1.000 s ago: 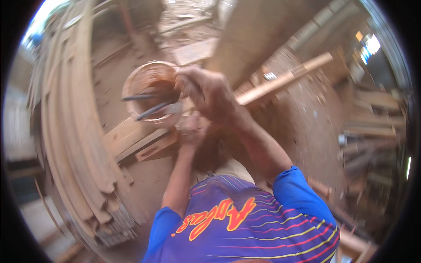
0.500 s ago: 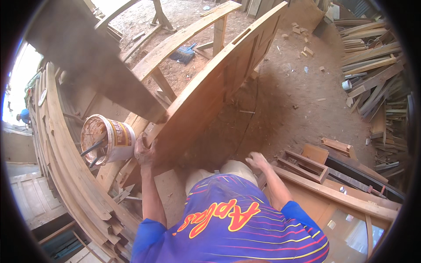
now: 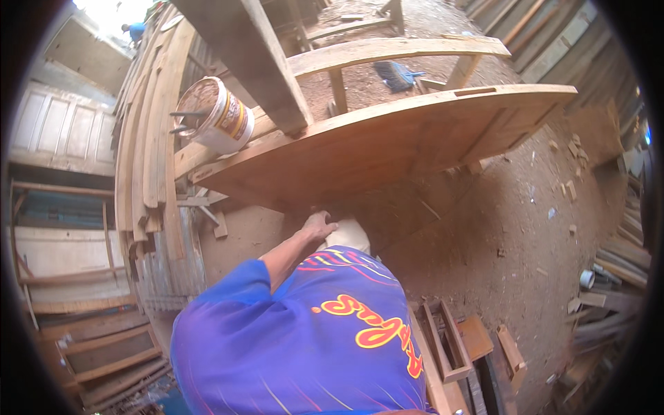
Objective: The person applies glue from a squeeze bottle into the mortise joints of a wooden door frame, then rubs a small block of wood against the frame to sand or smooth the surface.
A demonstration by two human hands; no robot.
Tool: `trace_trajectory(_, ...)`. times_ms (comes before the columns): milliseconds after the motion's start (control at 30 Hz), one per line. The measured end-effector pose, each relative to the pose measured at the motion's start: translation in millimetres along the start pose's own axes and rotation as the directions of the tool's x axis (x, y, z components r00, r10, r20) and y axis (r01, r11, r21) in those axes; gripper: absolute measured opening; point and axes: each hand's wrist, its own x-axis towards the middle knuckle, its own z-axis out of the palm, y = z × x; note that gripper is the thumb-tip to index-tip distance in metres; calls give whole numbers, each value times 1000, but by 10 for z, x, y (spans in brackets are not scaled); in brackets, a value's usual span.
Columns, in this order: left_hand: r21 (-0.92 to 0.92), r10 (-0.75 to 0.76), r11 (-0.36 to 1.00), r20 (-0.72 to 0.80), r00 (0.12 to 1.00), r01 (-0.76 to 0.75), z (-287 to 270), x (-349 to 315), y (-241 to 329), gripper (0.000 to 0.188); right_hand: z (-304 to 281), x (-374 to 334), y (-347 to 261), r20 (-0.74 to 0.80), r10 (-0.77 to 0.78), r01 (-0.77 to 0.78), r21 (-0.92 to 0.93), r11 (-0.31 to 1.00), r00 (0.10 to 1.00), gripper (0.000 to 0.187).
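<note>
Left hand (image 3: 319,227) seen at pale trouser knee (image 3: 350,236) (fingers blurred, grip cannot be told); right hand out of view. Wooden panel (image 3: 332,162) stood edge-up beside bench (image 3: 408,48), bucket (image 3: 221,133) set near left end.

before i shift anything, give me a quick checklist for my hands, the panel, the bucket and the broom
1. Left hand free of tools: ok, none shows in it; it is by the beige trouser leg.
2. Right hand placed safely: cannot tell, it is out of view.
3. Left hand steadying the top edge of the wooden panel: not ok, it is away from that edge.
4. Dark handles in the bucket: ok, they stick out over its rim.
5. Broom out from underfoot: ok, it lies beyond the panel.
</note>
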Motion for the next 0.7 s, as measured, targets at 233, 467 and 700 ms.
trace_trajectory(233, -56, -133, 988, 169, 977, 144, 535, 388, 199, 53, -680, 259, -1191, -22, 45, -22, 622, 782, 999, 32)
trace_trajectory(467, -3, 386, 921, 123, 914, -389, 251, 1191, 2260, 58, -1624, 662, -1676, -93, 94, -1, 706, 708, 991, 34)
trace_trajectory(700, 75, 810, 518, -362, 461, -852, -101, 1401, 4410, 30, -2099, 510, -996, -155, 519, -157, 847, 508, 841, 31)
